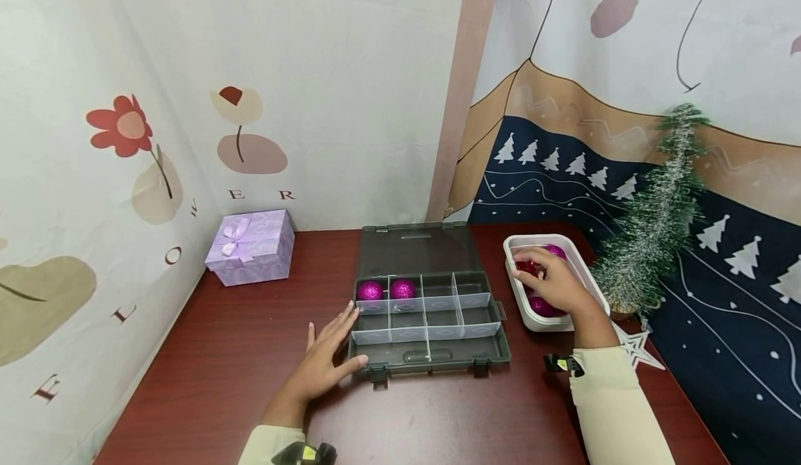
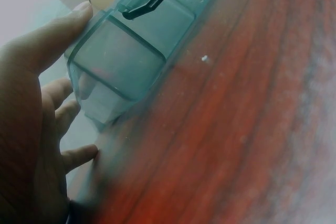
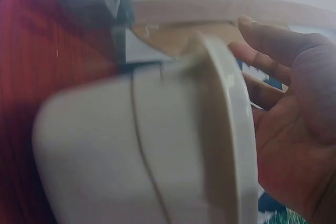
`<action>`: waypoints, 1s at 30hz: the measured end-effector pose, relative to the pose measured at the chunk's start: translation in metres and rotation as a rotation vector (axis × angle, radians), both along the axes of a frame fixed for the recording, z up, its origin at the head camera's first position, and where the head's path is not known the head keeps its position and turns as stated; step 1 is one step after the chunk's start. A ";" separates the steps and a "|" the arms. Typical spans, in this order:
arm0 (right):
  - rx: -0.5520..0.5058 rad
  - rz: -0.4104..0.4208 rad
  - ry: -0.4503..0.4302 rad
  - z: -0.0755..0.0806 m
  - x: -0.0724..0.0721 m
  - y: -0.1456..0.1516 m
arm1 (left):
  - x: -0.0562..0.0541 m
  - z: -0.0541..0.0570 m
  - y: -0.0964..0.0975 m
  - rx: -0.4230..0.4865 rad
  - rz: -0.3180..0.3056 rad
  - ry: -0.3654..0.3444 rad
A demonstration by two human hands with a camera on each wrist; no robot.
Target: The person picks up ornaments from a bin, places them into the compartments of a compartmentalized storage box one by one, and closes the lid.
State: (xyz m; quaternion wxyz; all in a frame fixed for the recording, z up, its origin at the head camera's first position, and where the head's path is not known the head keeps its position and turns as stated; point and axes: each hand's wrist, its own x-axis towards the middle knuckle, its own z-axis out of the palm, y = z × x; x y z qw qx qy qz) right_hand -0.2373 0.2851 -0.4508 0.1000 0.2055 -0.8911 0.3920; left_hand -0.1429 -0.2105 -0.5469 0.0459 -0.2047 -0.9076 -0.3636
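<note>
While the head view's left hand (image 1: pixel 322 364) lies spread against the smoky plastic box (image 1: pixel 459 354), the right hand (image 1: pixel 557 286) reaches among glittery magenta balls (image 1: pixel 544 308) in the right-hand white plastic tub (image 1: pixel 551 324): probably light, best pinched mid-width. Left wrist: fingers (image 2: pixel 80 157) splayed. Right wrist: grip cannot be told.

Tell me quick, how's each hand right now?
Left hand: open, touching the divided box.
Right hand: over the white bin; grip cannot be told.

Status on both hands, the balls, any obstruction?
Left hand open against organizer's left side. Right hand in white bin, grip unclear. Two purple balls in organizer's far row, more in bin. Lid open, nothing visibly blocking.
</note>
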 end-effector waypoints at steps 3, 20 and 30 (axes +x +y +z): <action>0.019 -0.019 -0.071 0.000 0.002 0.013 | 0.000 0.000 0.000 -0.003 -0.001 0.001; 0.084 0.059 -0.337 -0.011 0.005 0.051 | 0.001 0.001 0.001 -0.008 0.003 -0.009; 0.094 0.125 -0.395 -0.017 0.001 0.057 | 0.000 0.000 0.001 -0.006 0.006 0.000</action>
